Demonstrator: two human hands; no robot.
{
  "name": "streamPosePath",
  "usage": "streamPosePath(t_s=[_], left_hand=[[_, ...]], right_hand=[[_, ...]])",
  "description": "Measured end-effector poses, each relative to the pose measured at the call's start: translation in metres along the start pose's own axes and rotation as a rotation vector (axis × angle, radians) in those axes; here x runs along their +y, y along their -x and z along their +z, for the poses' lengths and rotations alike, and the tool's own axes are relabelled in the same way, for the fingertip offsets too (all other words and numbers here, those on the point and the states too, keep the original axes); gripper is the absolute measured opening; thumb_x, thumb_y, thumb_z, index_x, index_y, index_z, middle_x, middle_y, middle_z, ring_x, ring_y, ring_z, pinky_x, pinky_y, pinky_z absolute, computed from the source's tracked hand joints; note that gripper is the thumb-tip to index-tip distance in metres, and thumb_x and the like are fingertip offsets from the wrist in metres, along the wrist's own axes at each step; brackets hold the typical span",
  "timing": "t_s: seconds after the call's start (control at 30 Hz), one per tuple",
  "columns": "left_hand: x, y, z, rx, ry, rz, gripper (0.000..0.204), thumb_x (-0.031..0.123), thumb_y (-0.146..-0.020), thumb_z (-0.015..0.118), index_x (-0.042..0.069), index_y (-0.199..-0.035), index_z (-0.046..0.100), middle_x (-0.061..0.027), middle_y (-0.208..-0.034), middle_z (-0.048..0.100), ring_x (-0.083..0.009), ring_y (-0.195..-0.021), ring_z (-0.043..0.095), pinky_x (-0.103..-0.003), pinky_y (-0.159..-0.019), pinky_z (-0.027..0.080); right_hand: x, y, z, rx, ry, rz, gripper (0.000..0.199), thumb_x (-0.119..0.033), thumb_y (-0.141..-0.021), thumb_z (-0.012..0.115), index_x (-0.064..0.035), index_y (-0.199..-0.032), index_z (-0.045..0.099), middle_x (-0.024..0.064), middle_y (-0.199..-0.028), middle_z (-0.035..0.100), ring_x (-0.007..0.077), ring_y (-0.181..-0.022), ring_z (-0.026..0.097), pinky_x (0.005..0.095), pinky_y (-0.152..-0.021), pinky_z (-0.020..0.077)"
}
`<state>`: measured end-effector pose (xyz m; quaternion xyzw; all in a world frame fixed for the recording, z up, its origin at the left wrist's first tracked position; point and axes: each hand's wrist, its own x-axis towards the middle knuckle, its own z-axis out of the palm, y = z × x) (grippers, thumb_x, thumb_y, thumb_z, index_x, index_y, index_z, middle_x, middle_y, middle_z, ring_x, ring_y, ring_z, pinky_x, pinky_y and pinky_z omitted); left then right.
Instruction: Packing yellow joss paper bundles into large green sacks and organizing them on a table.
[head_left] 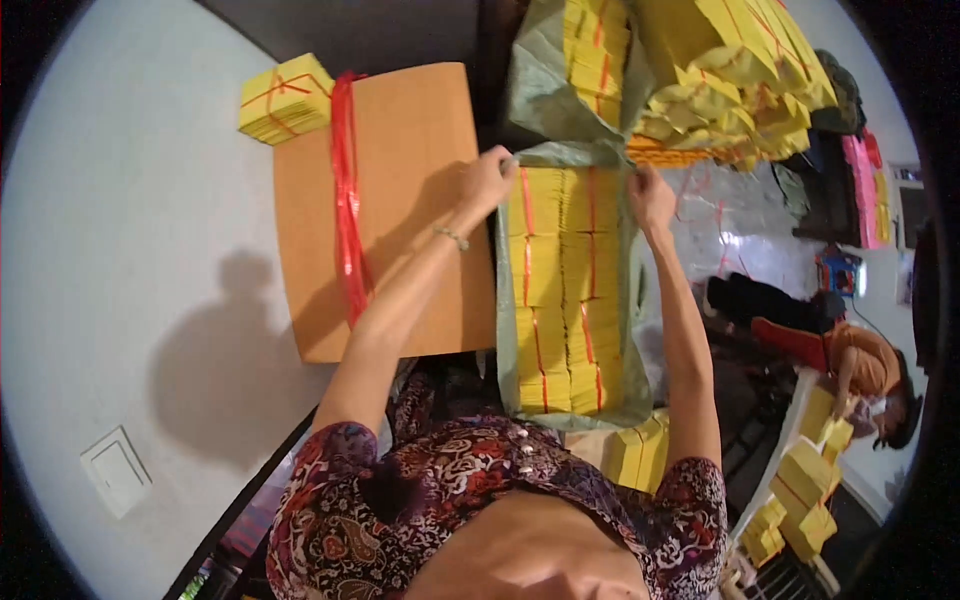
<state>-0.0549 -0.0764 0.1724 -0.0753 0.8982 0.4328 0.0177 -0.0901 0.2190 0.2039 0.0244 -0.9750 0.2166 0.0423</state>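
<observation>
A long green-grey woven sack (507, 330) lies open in front of me. Bundles of yellow paper (540, 270), tied with red strips, fill it in two columns. At the sack's far left corner my left hand (488, 182) is closed on its edge. My right hand (652, 198) pinches the edge at the far right corner. Both arms are stretched forward, one along each side of the sack. Just beyond my hands stands a second sack (535, 95), also holding yellow bundles with red ties.
On the left is a brown cardboard box (410, 200) with red plastic strips (346, 200) across it and a tied yellow bundle (287, 98) at its corner. Large yellow paper stacks (730, 80) rise at far right. Another person (865, 360) works at right beside more yellow bundles (803, 480).
</observation>
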Motion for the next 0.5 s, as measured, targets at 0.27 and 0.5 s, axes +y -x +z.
streamPosePath(t_s=[0.27, 0.5], left_hand=[[0.017, -0.006, 0.011, 0.008, 0.127, -0.102, 0.025, 0.027, -0.082, 0.065, 0.006, -0.080, 0.052, -0.0111, -0.066, 0.058, -0.0291, -0.067, 0.059, -0.039, -0.061, 0.045], [-0.018, -0.010, -0.017, 0.272, 0.135, -0.022, 0.017, 0.019, -0.083, 0.060, 0.007, -0.081, 0.048, -0.0119, -0.064, 0.056, -0.0255, -0.068, 0.060, -0.040, -0.062, 0.046]], right_hand=[[-0.020, -0.050, 0.005, -0.063, 0.031, -0.208, 0.018, -0.022, -0.082, 0.062, -0.0097, -0.095, 0.061, 0.0133, -0.092, 0.063, 0.0333, -0.084, 0.061, 0.0434, -0.069, 0.0473], [-0.023, -0.070, -0.010, -0.652, -1.078, 0.497, 0.018, -0.019, -0.086, 0.058, -0.0088, -0.100, 0.064, 0.0106, -0.098, 0.067, 0.0257, -0.090, 0.064, 0.0341, -0.076, 0.0503]])
